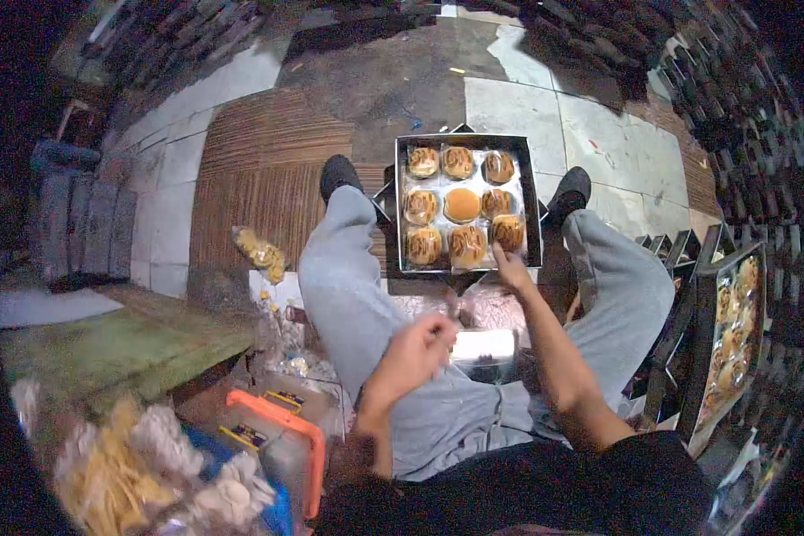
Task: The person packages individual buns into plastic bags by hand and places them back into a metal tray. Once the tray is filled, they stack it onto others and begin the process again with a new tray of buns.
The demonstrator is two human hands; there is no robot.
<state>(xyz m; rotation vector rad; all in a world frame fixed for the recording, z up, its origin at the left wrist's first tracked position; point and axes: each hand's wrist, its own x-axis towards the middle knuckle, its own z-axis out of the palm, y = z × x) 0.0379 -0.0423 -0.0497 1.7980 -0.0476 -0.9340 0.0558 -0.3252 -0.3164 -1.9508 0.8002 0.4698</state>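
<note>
A square dark tray (533, 192) between my legs holds rows of round browned buns (466, 243), most with dark streaks on top and in clear wrapping. The middle bun (462, 205) is plain and smooth. My right hand (511, 271) is at the tray's near right corner, its fingertips closed at the lower edge of the corner bun (507, 232). Nearer my body, my left hand (417, 353) is raised over my lap with its fingers curled together. A small dark blurred shape shows just beyond its fingertips; what it holds I cannot tell.
More trays of wrapped buns (732, 326) stand tilted at my right. At my left are a bag of yellowish items (259, 255), a green-topped low table (143, 335), a box with an orange handle (317, 438) and bundled bags (134, 464). A white lit panel (484, 345) sits by my lap.
</note>
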